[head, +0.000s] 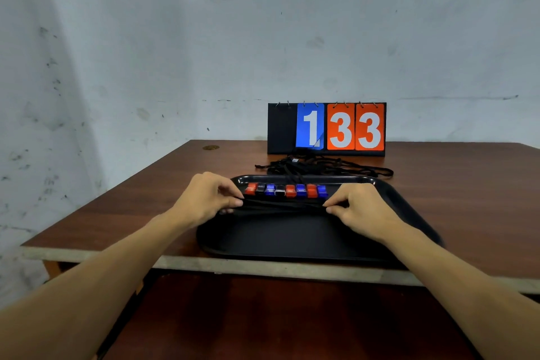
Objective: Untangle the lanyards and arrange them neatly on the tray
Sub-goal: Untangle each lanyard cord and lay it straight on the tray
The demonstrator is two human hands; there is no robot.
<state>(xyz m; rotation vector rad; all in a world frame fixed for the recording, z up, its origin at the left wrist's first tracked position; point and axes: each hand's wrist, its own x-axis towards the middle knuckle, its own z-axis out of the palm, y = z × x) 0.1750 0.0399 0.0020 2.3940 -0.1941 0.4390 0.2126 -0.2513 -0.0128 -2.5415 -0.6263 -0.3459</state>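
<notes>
A black tray lies at the near edge of the wooden table. A row of several red, blue and black clips sits along its far side. Black lanyard cords stretch sideways across the tray between my hands. My left hand pinches the cords at their left end. My right hand pinches them at their right end. More black cords trail in a loose tangle over the tray's far rim onto the table.
A flip scoreboard reading 1 33 stands behind the tangle near the wall. The brown table extends left and right of the tray. A small round mark sits at the far left corner.
</notes>
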